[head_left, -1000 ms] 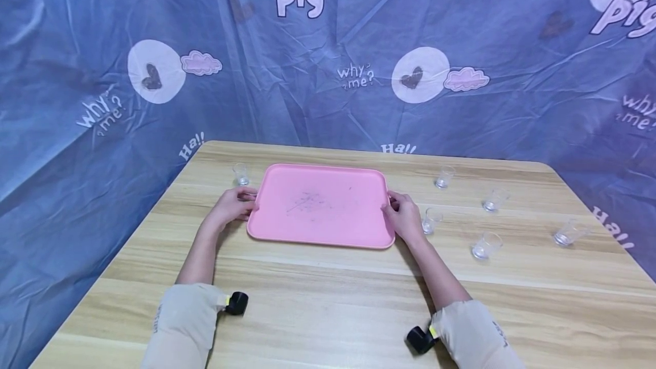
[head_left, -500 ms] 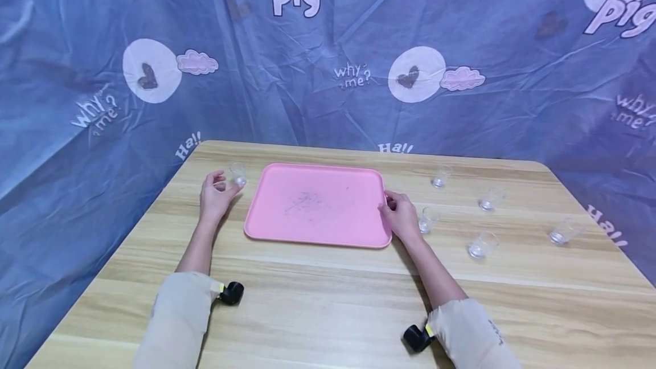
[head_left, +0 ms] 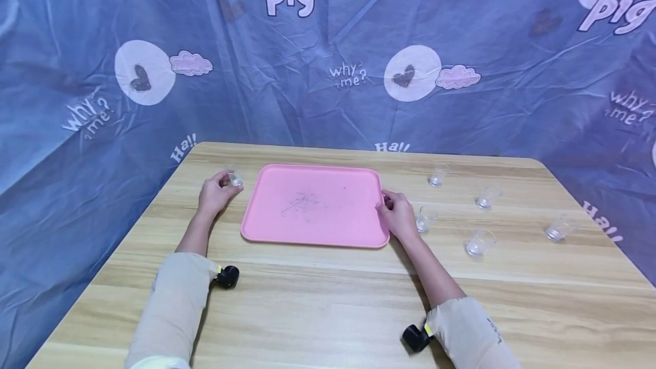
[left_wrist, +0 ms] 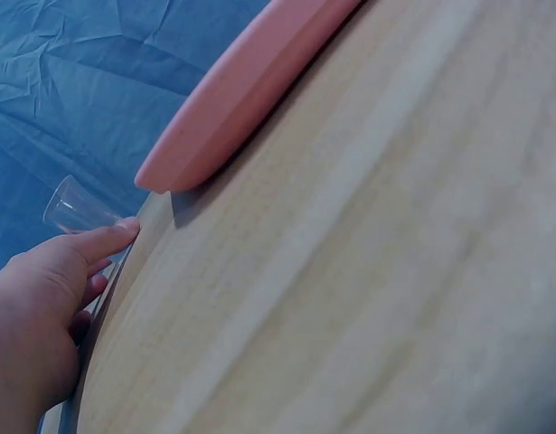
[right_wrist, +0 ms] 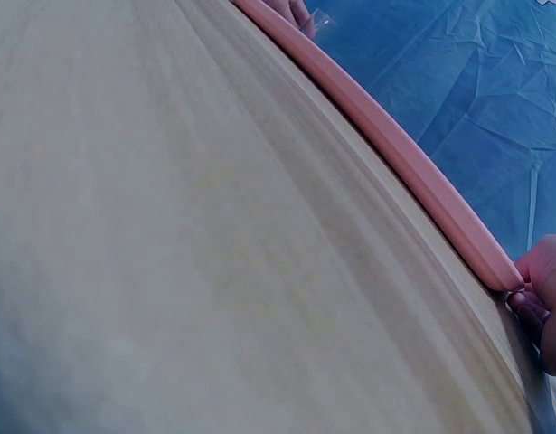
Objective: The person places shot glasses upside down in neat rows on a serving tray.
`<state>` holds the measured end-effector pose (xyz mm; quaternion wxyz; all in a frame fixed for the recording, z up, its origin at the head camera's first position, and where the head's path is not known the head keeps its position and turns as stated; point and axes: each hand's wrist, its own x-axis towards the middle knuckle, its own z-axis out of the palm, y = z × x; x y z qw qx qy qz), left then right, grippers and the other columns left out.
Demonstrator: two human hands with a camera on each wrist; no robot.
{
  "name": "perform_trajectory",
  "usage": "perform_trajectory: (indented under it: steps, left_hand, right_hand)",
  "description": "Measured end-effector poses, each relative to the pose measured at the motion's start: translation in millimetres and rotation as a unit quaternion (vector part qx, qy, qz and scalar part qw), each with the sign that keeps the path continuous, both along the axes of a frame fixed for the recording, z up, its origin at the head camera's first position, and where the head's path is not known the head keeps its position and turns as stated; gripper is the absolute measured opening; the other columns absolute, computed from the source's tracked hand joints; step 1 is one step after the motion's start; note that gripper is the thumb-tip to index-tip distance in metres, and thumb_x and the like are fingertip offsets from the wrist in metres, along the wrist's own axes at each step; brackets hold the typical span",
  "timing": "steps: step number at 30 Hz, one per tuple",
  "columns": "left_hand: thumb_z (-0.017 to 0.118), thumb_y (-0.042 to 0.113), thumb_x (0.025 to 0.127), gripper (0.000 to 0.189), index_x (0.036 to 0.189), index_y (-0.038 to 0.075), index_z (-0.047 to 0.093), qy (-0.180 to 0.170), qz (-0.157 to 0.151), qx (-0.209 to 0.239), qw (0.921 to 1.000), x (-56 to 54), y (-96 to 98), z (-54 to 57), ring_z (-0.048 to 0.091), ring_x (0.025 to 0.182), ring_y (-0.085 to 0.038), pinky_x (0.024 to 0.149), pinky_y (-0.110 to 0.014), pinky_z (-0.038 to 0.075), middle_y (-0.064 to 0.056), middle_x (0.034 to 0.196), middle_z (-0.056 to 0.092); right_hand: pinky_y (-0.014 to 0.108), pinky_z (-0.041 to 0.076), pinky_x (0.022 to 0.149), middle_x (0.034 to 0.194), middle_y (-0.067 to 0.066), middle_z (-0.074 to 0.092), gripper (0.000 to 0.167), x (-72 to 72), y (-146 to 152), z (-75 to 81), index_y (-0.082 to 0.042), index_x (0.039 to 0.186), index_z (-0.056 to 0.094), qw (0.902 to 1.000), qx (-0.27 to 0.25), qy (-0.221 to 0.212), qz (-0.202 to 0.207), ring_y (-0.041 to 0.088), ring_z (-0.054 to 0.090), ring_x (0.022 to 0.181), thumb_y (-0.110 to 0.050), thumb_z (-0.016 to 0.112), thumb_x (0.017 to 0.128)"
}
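"How are your arms set?"

"Both reach forward from the bottom of the head view. My left hand [head_left: 212, 193] is left of centre, my right hand [head_left: 401, 216] a little right of it."

"Is either one holding anything?"

"Both are. The left has its thumb and fingers closed around a small clear drinking glass [head_left: 235, 175], thumb low on its near side. The right grips the pink rectangular tray [head_left: 333, 215] at its right edge, thumb over the rim, fingers curled."

"Where do those lie?"

"The tray is mid-frame on the light wooden table [head_left: 307, 300], between my hands. The glass is upright beside the tray's upper-left corner; I can't tell whether its base touches the wood."
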<state>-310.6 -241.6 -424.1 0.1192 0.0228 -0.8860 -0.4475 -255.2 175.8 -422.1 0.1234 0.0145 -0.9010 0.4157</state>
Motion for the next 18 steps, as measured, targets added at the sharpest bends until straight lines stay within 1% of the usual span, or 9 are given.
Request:
perform_trajectory:
  steps: [4,10,15,18]
  left_hand:
    - [0.069,0.011,0.080,0.043,0.119,-0.004,0.056,0.012,0.001,-0.031,0.9995,-1.5,0.4,0.0,0.053,0.103,-0.039,0.091,-0.047,0.042,-0.026,0.106,0.059]
    - [0.069,0.013,0.080,0.035,0.109,-0.005,0.060,0.023,0.004,-0.047,0.9987,-2.1,1.0,-0.5,0.054,0.098,-0.039,0.087,-0.048,0.043,-0.026,0.102,0.060]
    - [0.069,0.012,0.081,0.034,0.109,-0.005,0.060,0.017,-0.003,-0.039,0.9991,-1.7,0.5,1.0,0.055,0.092,-0.037,0.084,-0.046,0.044,-0.025,0.098,0.060]
    - [0.068,0.010,0.081,0.034,0.110,-0.004,0.060,0.011,-0.012,-0.029,0.9994,-0.9,-0.1,4.4,0.055,0.090,-0.035,0.081,-0.043,0.046,-0.024,0.097,0.060]
  right_hand:
    - [0.042,0.048,0.080,0.104,0.024,0.054,0.041,0.2,0.7,1.2,0.009,0.122,0.053,1.0000,0.001,0.006,0.002,0.032,0.056,0.090,-0.005,0.061,0.084]
    - [0.042,0.049,0.079,0.101,0.023,0.054,0.041,-0.3,1.5,2.2,0.010,0.122,0.053,1.0000,0.002,0.007,0.004,0.032,0.056,0.088,-0.003,0.061,0.084]
    - [0.041,0.049,0.078,0.101,0.023,0.053,0.041,0.2,0.9,0.5,0.010,0.122,0.053,1.0000,-0.001,0.003,0.005,0.031,0.056,0.087,-0.003,0.061,0.084]
    - [0.040,0.050,0.077,0.101,0.023,0.053,0.041,0.3,0.0,-0.5,0.010,0.122,0.052,1.0000,-0.003,0.000,0.005,0.031,0.056,0.087,-0.003,0.061,0.084]
